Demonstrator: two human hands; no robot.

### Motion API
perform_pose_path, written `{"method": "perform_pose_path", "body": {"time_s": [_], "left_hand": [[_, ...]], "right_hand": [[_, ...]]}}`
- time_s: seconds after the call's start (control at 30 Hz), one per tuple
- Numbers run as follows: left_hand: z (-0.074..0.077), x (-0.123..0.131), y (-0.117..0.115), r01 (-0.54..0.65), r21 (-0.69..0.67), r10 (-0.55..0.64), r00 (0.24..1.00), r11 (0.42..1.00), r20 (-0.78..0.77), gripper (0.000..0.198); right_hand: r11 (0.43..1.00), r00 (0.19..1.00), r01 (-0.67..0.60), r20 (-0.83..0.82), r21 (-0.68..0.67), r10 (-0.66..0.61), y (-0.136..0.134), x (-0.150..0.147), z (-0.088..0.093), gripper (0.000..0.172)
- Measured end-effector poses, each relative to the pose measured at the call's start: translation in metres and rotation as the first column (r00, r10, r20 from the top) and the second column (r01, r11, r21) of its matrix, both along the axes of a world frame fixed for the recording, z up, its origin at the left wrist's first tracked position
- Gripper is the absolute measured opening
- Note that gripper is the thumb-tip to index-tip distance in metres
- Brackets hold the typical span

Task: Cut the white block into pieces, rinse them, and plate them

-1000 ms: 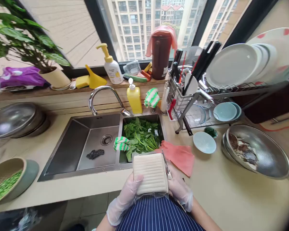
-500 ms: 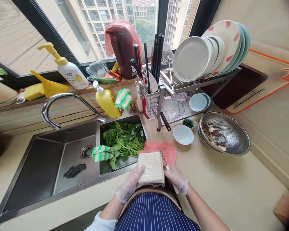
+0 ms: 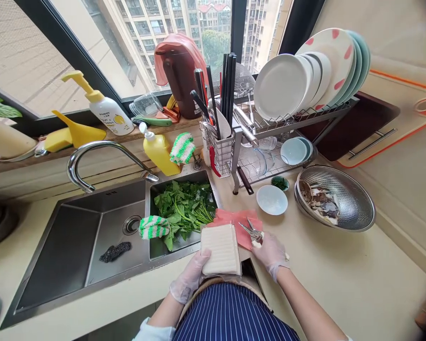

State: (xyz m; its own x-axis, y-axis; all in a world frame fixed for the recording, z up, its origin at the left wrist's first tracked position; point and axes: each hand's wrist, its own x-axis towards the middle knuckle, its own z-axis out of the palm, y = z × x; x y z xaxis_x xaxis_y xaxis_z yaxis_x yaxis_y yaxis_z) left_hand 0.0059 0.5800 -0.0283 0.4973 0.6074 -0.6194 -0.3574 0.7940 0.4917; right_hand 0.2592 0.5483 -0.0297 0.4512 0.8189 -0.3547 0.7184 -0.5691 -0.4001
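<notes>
A pack of white, ridged slab (image 3: 220,248), wrapped in clear plastic and looking like tofu, is tilted up in front of my apron. My left hand (image 3: 190,275), in a clear glove, grips its left edge with the thumb on the front face. My gloved right hand (image 3: 270,255) is closed round the pale handles of kitchen scissors (image 3: 252,231), whose blades are spread apart and point up-left. Those blades lie over a red plastic bag (image 3: 243,217) on the counter, just right of the pack and apart from it.
Leafy greens (image 3: 184,208) fill the small sink basin; a black mesh scrubber (image 3: 115,252) lies in the large one (image 3: 71,251). To the right stand a white bowl (image 3: 271,200), a small dish of chopped greens (image 3: 280,183) and a steel colander (image 3: 355,199). A dish rack (image 3: 270,175) is behind.
My right hand has let go of the pack's right edge and moved right. The scissors' blades have spread apart. My left hand still holds the pack.
</notes>
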Motion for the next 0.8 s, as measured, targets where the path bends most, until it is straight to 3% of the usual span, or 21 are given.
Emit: {"method": "perform_pose_path", "body": {"time_s": [0.07, 0.1, 0.17, 0.2, 0.27, 0.33, 0.37, 0.53, 0.67, 0.73, 0.8], "left_hand": [[-0.002, -0.007, 0.001, -0.016, -0.001, 0.016, 1.0, 1.0, 0.004, 0.06], [-0.001, -0.009, 0.002, -0.021, 0.0, 0.021, 1.0, 1.0, 0.008, 0.061], [0.003, -0.013, 0.001, -0.016, 0.005, 0.016, 1.0, 1.0, 0.016, 0.062], [0.005, -0.014, 0.0, -0.01, 0.013, 0.01, 1.0, 1.0, 0.019, 0.063], [0.011, -0.014, -0.002, 0.007, 0.052, -0.008, 1.0, 0.999, 0.028, 0.065], [0.016, -0.015, -0.005, 0.019, 0.106, -0.024, 0.999, 0.994, 0.045, 0.066], [0.018, -0.016, -0.006, 0.026, 0.128, -0.033, 0.998, 0.991, 0.054, 0.067], [0.013, -0.023, -0.007, 0.051, 0.253, -0.072, 0.995, 0.966, 0.073, 0.065], [0.009, -0.032, -0.008, 0.072, 0.319, -0.094, 0.994, 0.945, 0.055, 0.06], [0.01, -0.036, -0.009, 0.053, 0.311, -0.067, 0.997, 0.949, 0.037, 0.057], [0.012, -0.04, -0.009, 0.003, 0.294, -0.003, 1.0, 0.956, 0.0, 0.055]], "right_hand": [[0.999, 0.996, 0.009, 0.09, 0.038, -0.012, -0.001, -0.001, 0.008, 0.048], [0.994, 0.999, -0.001, 0.047, 0.11, -0.004, -0.001, -0.005, 0.013, 0.052], [0.955, 0.973, 0.014, -0.223, 0.295, 0.055, 0.0, -0.018, 0.027, 0.049], [0.936, 0.907, 0.057, -0.409, 0.348, 0.097, 0.002, -0.026, 0.035, 0.043], [0.933, 0.669, 0.159, -0.73, 0.322, 0.138, 0.007, -0.044, 0.051, 0.039], [0.947, 0.458, 0.227, -0.883, 0.228, 0.103, 0.013, -0.059, 0.065, 0.039], [0.949, 0.402, 0.246, -0.911, 0.199, 0.087, 0.015, -0.065, 0.07, 0.039], [0.967, 0.364, 0.22, -0.931, 0.131, 0.044, 0.019, -0.085, 0.082, 0.039], [0.979, 0.283, 0.189, -0.959, 0.075, 0.019, 0.017, -0.094, 0.086, 0.04], [0.973, 0.264, 0.208, -0.963, 0.103, 0.045, 0.019, -0.092, 0.089, 0.043], [0.971, 0.305, 0.178, -0.947, 0.162, 0.102, 0.023, -0.087, 0.092, 0.045]]}}
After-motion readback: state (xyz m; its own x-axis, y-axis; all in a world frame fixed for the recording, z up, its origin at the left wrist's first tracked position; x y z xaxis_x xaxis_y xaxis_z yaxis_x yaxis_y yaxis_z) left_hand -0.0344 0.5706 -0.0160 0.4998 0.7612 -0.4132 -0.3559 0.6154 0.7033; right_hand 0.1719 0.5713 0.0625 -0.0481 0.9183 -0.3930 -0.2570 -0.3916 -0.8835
